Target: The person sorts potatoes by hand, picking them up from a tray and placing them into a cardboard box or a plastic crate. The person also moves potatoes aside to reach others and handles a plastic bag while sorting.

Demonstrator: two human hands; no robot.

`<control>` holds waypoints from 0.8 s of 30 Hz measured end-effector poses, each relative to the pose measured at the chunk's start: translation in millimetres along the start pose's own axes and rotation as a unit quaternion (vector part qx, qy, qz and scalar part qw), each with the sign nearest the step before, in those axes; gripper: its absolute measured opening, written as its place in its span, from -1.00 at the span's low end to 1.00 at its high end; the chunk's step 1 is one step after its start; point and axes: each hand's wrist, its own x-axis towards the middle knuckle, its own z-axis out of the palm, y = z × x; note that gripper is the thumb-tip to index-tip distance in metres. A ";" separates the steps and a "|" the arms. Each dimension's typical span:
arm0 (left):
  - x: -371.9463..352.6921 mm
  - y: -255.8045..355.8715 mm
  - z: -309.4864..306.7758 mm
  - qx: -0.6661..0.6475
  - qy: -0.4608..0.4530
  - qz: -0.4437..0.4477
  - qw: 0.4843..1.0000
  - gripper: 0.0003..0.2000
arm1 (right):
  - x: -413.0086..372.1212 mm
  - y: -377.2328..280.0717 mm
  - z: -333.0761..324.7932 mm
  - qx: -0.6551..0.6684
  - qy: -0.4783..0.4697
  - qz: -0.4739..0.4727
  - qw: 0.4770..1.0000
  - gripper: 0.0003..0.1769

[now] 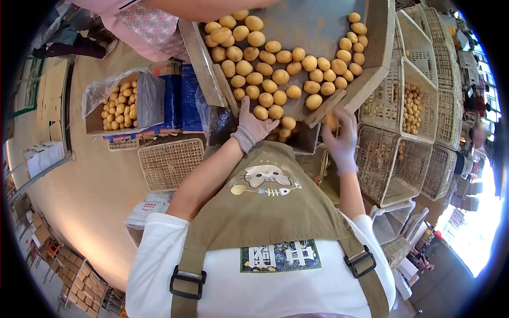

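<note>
Many round yellow-brown potatoes (280,77) lie on a metal sorting table with wooden side boards (368,87). My left hand (254,126), in a pale glove, is at the table's near edge, its fingers apart and touching the lowest potatoes. Just below that edge, more potatoes (288,123) show at the opening of a box (306,139) against my apron. My right hand (342,135), also gloved, is to the right of the box, its fingers curled round a single potato (332,122).
Left of the table stands a plastic-lined box of potatoes (120,108) beside blue boxes (189,100). An upturned-looking crate (170,163) is on the floor. Stacked crates (405,169), some holding potatoes, line the right. Another person (140,26) stands at the upper left.
</note>
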 end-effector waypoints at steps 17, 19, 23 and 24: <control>4.2 0.2 -11.7 0.011 -0.036 -0.031 0.999 -0.05 | 2.3 -2.6 121.8 -0.156 -0.297 0.058 0.940 -0.52; 4.9 -0.2 -13.1 0.012 -0.048 -0.026 0.998 -0.06 | -0.1 1.2 113.0 0.057 -0.254 0.151 0.954 -0.39; 0.7 -5.4 3.6 0.018 -0.016 -0.012 1.000 -0.03 | -3.6 -1.7 92.4 0.483 -0.186 0.289 0.805 -0.35; 4.1 -4.6 0.2 0.022 -0.036 -0.022 0.999 -0.02 | -1.8 -12.0 85.2 0.537 -0.166 0.317 0.764 -0.35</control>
